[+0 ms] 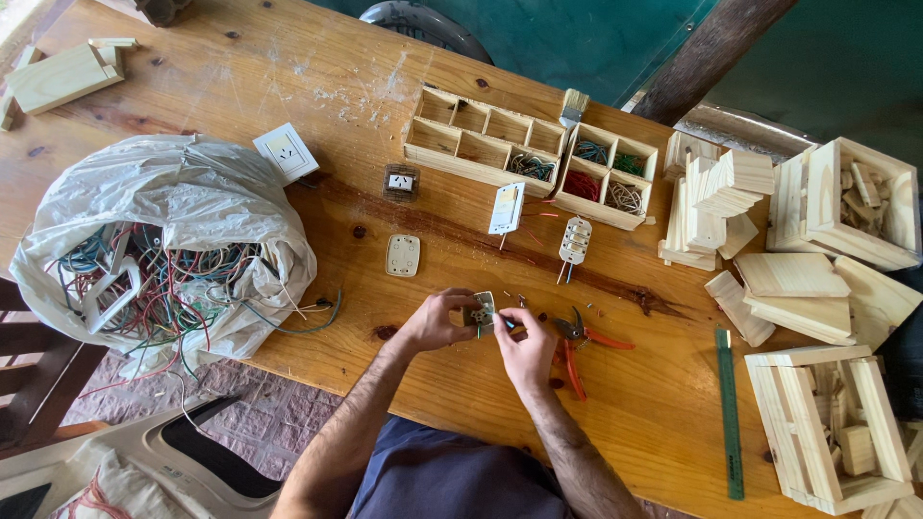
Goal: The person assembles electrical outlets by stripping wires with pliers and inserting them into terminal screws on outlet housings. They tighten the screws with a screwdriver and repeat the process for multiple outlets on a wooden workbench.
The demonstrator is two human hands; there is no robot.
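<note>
Both hands meet over the near edge of the wooden table. Curled around a small white socket module, the left hand grasps it with thumb and fingers, keeping it just above the tabletop. Just right of it, the right hand pinches something thin at the module's right side; what exactly sits between those fingertips is too small to tell. The module thus lies between the two hands, touching both.

Just right of the right hand, red-handled pliers lie on the table. Farther off, a white switch plate lies flat, with two more socket parts beyond. At the far side stand wooden compartment trays holding coiled wires. To the left, a white plastic bag spills tangled coloured wires. On the right lie a green ruler and stacked wooden boxes.
</note>
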